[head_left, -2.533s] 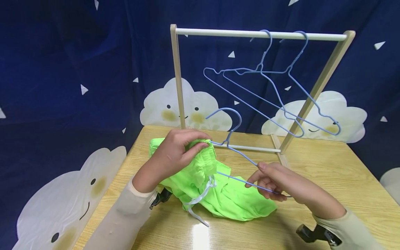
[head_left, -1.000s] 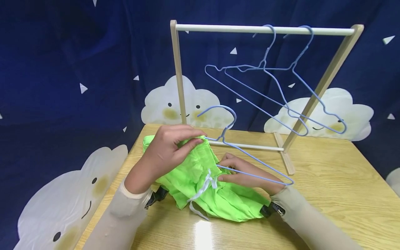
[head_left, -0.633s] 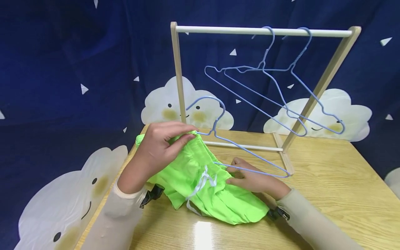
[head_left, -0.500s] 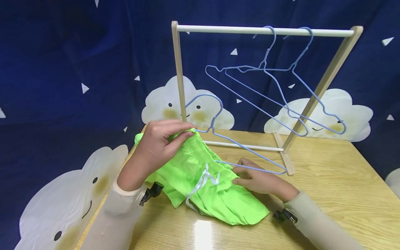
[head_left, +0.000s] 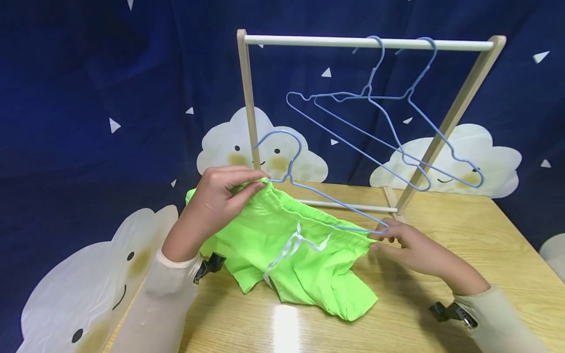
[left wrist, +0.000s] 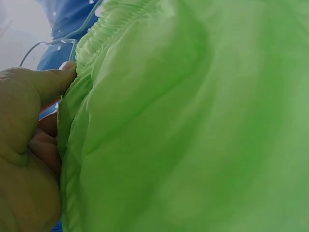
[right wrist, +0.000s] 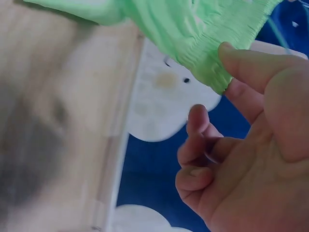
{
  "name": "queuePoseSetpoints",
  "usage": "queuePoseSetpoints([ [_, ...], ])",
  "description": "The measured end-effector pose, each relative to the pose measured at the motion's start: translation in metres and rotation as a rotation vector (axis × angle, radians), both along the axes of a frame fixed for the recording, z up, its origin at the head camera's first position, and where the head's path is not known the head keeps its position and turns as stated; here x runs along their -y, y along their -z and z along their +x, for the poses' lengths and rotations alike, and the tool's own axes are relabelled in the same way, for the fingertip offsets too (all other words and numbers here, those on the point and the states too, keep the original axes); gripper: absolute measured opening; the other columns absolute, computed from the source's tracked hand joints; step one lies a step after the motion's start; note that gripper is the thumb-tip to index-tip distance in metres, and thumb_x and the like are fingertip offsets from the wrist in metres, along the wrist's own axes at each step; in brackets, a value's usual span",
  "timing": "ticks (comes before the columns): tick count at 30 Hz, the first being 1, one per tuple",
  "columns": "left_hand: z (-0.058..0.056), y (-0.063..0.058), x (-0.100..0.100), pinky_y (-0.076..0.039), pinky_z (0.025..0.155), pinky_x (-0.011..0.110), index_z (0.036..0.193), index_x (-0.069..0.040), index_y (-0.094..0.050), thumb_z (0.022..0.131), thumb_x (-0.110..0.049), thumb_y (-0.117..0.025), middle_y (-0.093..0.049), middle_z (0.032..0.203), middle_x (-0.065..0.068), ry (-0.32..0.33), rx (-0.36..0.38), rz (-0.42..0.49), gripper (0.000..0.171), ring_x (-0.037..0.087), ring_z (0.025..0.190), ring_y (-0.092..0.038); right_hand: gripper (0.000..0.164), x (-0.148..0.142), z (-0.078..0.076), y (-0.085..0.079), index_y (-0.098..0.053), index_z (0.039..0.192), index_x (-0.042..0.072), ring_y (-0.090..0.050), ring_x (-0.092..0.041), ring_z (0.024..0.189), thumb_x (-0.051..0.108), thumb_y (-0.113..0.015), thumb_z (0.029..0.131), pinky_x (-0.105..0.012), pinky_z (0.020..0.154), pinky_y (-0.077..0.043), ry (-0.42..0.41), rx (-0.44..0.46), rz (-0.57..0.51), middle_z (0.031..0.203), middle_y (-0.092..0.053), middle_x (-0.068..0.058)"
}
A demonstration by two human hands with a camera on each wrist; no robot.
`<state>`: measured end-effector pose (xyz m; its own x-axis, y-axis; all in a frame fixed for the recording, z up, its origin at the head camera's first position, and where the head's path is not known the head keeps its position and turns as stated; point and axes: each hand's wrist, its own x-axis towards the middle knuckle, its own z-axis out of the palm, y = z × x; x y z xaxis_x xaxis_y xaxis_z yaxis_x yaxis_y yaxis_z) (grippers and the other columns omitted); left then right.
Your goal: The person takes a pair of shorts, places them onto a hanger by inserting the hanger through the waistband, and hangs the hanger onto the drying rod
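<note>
Neon green shorts (head_left: 282, 245) with a gathered waistband and a white drawstring (head_left: 291, 242) hang stretched between my hands, their lower part on the table. My left hand (head_left: 216, 201) pinches the waistband's left end, where one shoulder of a blue hanger (head_left: 326, 195) goes into the shorts. At the waistband's right end, my right hand (head_left: 410, 245) pinches the cloth between thumb and forefinger; in the right wrist view its other fingers (right wrist: 195, 181) curl free of the cloth. The hanger's right corner lies by that hand, and part of its lower bar is hidden inside the waistband.
Behind the shorts stands a wooden rack (head_left: 247, 98) with a white rail (head_left: 309, 41). Two more blue hangers (head_left: 362, 142) hang from it towards the right. The wooden table (head_left: 476, 240) reaches back to a dark blue curtain (head_left: 110, 73) with cloud shapes.
My right hand let go of the hanger, took the waistband and drew it out to the right, widening the shorts. My left hand and the hanger shifted left and slightly up.
</note>
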<state>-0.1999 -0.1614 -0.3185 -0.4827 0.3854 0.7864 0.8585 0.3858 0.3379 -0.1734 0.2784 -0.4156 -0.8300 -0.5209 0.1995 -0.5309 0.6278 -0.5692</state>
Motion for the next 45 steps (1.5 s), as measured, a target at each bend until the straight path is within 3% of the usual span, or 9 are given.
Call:
queuePoseSetpoints([
  [7,-0.003,0.003,0.002,-0.058,0.085,0.018,0.109,-0.001,-0.085,0.092,0.002,-0.084,-0.084,0.101,0.009,0.000,-0.005,0.020,0.018,0.021,0.090,-0.080,0.026,-0.022,0.011,-0.037,-0.082,0.107,0.032,-0.055,-0.009,0.089,0.008,-0.072,0.105,-0.031,0.060,-0.044,0.031,-0.004,-0.026,0.105,-0.069,0.010],
  [14,-0.003,0.005,0.001,-0.052,0.075,0.019,0.108,-0.005,-0.086,0.091,0.002,-0.085,-0.083,0.096,0.006,-0.018,-0.020,0.017,0.019,0.015,0.079,-0.072,0.025,-0.030,0.016,-0.061,-0.079,0.108,0.024,-0.062,-0.008,0.085,0.001,-0.072,0.102,-0.026,0.060,-0.049,0.076,-0.082,-0.057,0.102,-0.074,0.008],
  [18,0.000,0.005,-0.002,-0.055,0.075,0.022,0.108,-0.004,-0.086,0.091,0.000,-0.085,-0.083,0.097,0.007,-0.031,-0.021,0.011,0.018,0.017,0.082,-0.074,0.026,-0.021,0.016,-0.065,-0.080,0.105,0.026,-0.066,-0.006,0.087,0.001,-0.077,0.099,-0.020,0.067,-0.052,0.148,-0.151,-0.073,0.099,-0.075,0.009],
  [24,0.006,0.003,-0.007,-0.061,0.079,0.031,0.109,-0.004,-0.086,0.092,-0.002,-0.085,-0.084,0.101,0.008,-0.051,-0.033,0.019,0.017,0.022,0.091,-0.080,0.030,-0.004,0.018,-0.067,-0.080,0.100,0.029,-0.071,-0.002,0.094,0.000,-0.081,0.095,-0.008,0.089,-0.051,0.181,-0.238,-0.084,0.098,-0.078,0.008],
  [30,0.007,0.003,-0.012,-0.061,0.074,0.032,0.109,-0.003,-0.086,0.093,-0.001,-0.084,-0.084,0.100,0.008,-0.032,-0.024,0.027,0.016,0.022,0.090,-0.079,0.033,0.006,0.019,-0.069,-0.080,0.104,0.028,-0.072,0.000,0.091,-0.003,-0.083,0.093,-0.006,0.088,-0.052,0.212,-0.296,-0.110,0.102,-0.078,0.010],
  [33,0.007,0.004,-0.016,-0.063,0.077,0.033,0.110,-0.004,-0.086,0.094,-0.002,-0.083,-0.084,0.101,0.008,-0.010,-0.009,0.027,0.016,0.021,0.091,-0.080,0.031,0.013,0.019,-0.069,-0.081,0.108,0.022,-0.073,-0.001,0.090,-0.005,-0.083,0.092,-0.006,0.090,-0.053,0.207,-0.310,-0.134,0.106,-0.078,0.012],
  [37,0.009,0.006,-0.021,-0.063,0.078,0.032,0.110,-0.005,-0.086,0.095,-0.003,-0.082,-0.084,0.100,0.007,-0.003,0.003,0.030,0.015,0.017,0.089,-0.079,0.040,0.024,0.018,-0.069,-0.078,0.125,0.016,-0.072,-0.002,0.091,-0.006,-0.082,0.092,-0.008,0.089,-0.054,0.191,-0.302,-0.185,0.112,-0.077,0.013],
  [40,0.011,0.007,-0.024,-0.062,0.074,0.031,0.111,-0.004,-0.085,0.096,-0.003,-0.081,-0.084,0.099,0.007,-0.015,0.008,0.043,0.016,0.016,0.085,-0.077,0.049,0.034,0.017,-0.068,-0.075,0.134,0.016,-0.071,-0.004,0.091,-0.008,-0.083,0.091,-0.010,0.088,-0.055,0.174,-0.302,-0.239,0.114,-0.077,0.006],
  [45,0.015,0.008,-0.031,-0.061,0.072,0.031,0.112,-0.003,-0.085,0.096,-0.002,-0.081,-0.084,0.101,0.008,-0.030,0.026,0.072,0.017,0.017,0.086,-0.077,0.040,0.049,0.016,-0.068,-0.079,0.123,0.017,-0.070,-0.003,0.089,-0.006,-0.083,0.091,-0.012,0.078,-0.054,0.197,-0.323,-0.297,0.107,-0.079,-0.002],
])
